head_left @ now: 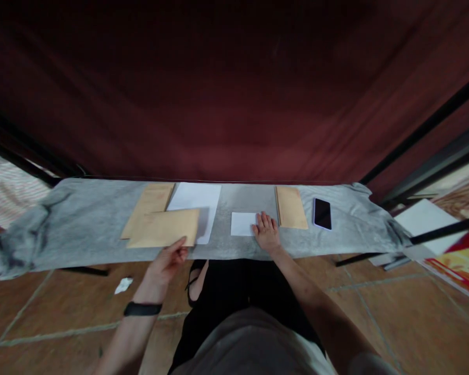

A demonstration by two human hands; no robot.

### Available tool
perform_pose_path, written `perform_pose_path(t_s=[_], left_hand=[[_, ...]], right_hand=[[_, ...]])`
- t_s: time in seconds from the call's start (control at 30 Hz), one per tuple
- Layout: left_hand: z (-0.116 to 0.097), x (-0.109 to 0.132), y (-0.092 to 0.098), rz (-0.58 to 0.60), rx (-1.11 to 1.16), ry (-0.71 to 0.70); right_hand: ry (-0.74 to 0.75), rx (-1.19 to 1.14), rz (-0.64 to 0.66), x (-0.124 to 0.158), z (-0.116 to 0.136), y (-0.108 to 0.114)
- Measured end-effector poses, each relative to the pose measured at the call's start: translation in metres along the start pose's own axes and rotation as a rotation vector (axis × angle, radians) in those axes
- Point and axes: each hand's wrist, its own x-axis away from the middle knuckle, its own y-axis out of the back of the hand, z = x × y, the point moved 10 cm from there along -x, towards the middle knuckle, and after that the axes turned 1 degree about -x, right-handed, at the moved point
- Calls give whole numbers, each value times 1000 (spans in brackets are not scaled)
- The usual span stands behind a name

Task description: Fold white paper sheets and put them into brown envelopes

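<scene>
My left hand (171,259) pinches a brown paper envelope (168,228) by its lower right corner. That envelope lies across other brown envelopes (150,200) at the left and overlaps a stack of white paper (197,198). My right hand (266,233) rests flat, fingers spread, on the right end of a small folded-looking white paper (242,224). Just right of that hand sits another small pile of brown envelopes (293,207). What lies inside the held envelope, if anything, is hidden.
A phone (322,213) lies dark-screened on the right of the grey cloth (86,219) covering the narrow table. Dark red fabric (234,104) hangs behind it. Black metal bars (426,130) stand at both sides. A crumpled white scrap (123,285) is on the tiled floor.
</scene>
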Motion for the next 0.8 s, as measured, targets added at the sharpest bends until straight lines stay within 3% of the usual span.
perform_pose_path(t_s=[0.07, 0.17, 0.3, 0.37, 0.47, 0.63, 0.8], left_hand=[[39, 6, -29, 68, 18, -1], [82, 10, -54, 128, 61, -31], [116, 13, -70, 199, 15, -35], [125, 14, -74, 231, -14, -33], [131, 12, -73, 223, -21, -11], [138, 7, -73, 224, 21, 80], [153, 11, -76, 306, -35, 131]], right_hand=[[-14, -92, -17, 3, 5, 9], [-47, -435, 7, 13, 21, 15], [-156, -1152, 244, 35, 61, -8], [-248, -1349, 277, 43, 71, -15], [-370, -1449, 235, 48, 67, -19], [-472, -1579, 357, 54, 64, -23], [-510, -1508, 355, 53, 50, -27]])
